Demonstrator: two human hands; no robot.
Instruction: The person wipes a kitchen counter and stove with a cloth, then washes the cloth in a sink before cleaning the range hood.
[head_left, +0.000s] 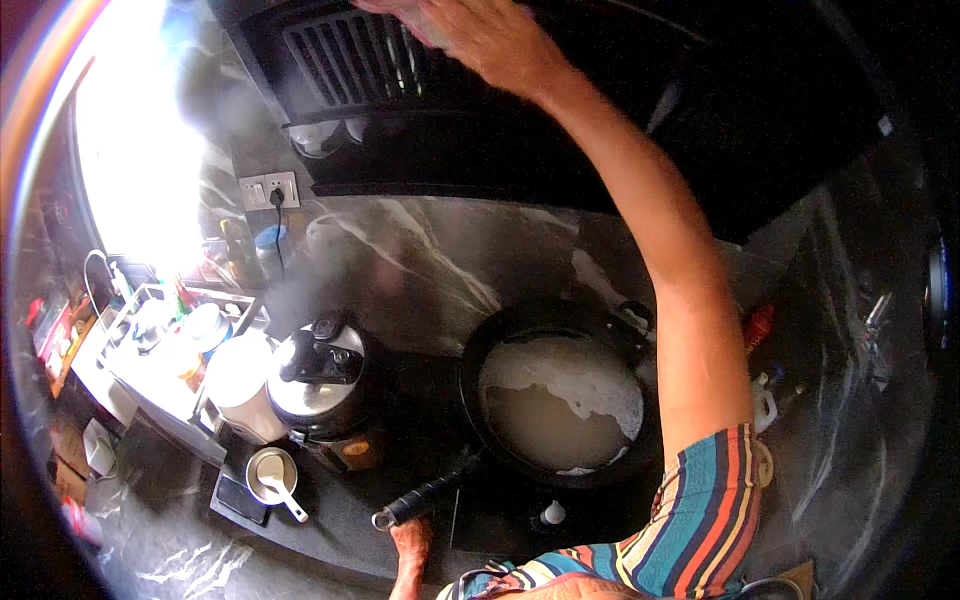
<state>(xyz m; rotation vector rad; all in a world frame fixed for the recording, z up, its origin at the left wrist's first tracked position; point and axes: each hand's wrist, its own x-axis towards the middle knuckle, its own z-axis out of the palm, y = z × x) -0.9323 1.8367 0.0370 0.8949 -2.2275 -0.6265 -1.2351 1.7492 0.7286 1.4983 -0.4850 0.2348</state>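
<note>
My right arm, in a striped sleeve, reaches up across the view. My right hand (480, 45) is at the range hood (450, 150), with its fingertips at the top edge of the picture. A pale pink patch shows at the fingers; I cannot tell whether it is a cloth. My left hand (411, 536) is low, right by the end of the wok's black handle (424, 501). Its fingers are hidden there, so a grip is not clear. The black wok (474, 409) sits on the dark cooktop, holding cloudy liquid (536, 427) with white foam.
Steam rises by an electric pressure cooker (319, 382) left of the wok. A bowl with a white spoon (271, 476) stands beside a phone-like dark slab (241, 499). Further left are a white container (244, 386) and a cluttered rack (154, 375). A wall socket (270, 191) holds a plug.
</note>
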